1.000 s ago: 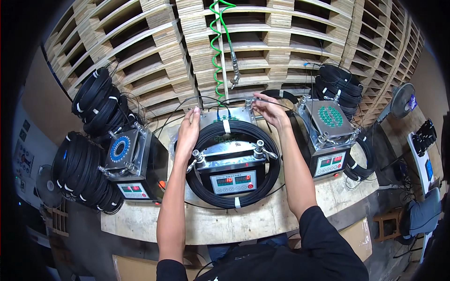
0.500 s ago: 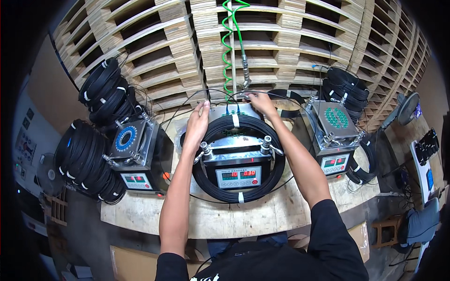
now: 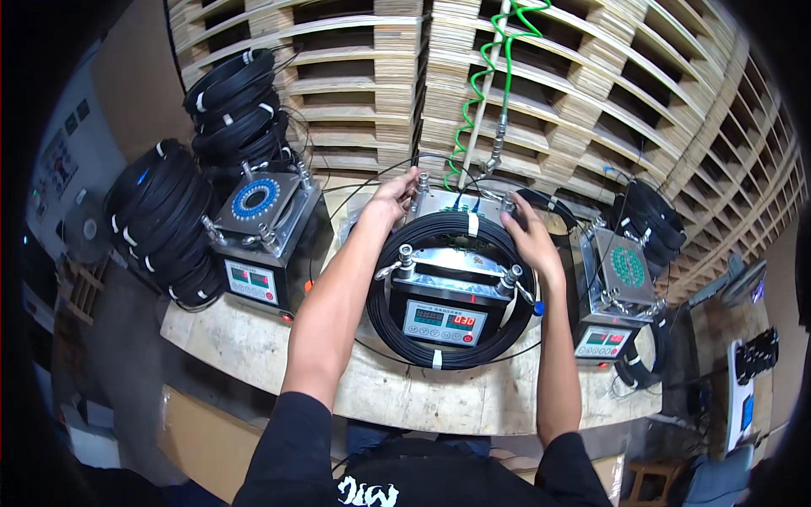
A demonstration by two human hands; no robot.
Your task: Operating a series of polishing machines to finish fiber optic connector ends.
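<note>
In the middle of the table stands a polishing machine, black-bodied with a metal top plate, corner posts and a lit display. A coil of thin black cable, bound with white ties, hangs around its front. Two blue-tipped cable ends sit at the top plate. My left hand reaches the rear left corner post, fingers stretched out beside it. At the rear right post, my right hand holds thumb and forefinger apart. Whether either hand presses its post cannot be made out.
A similar machine with a blue ring stands left, another with green fittings right. Black cable coils are stacked at left, and more at far right. Wooden pallets rise behind, with a green air hose hanging before them.
The view has shifted and tilted. My right hand has let go of the thin cable at the back and come to the rear right post. My left hand has moved to the rear left post.
</note>
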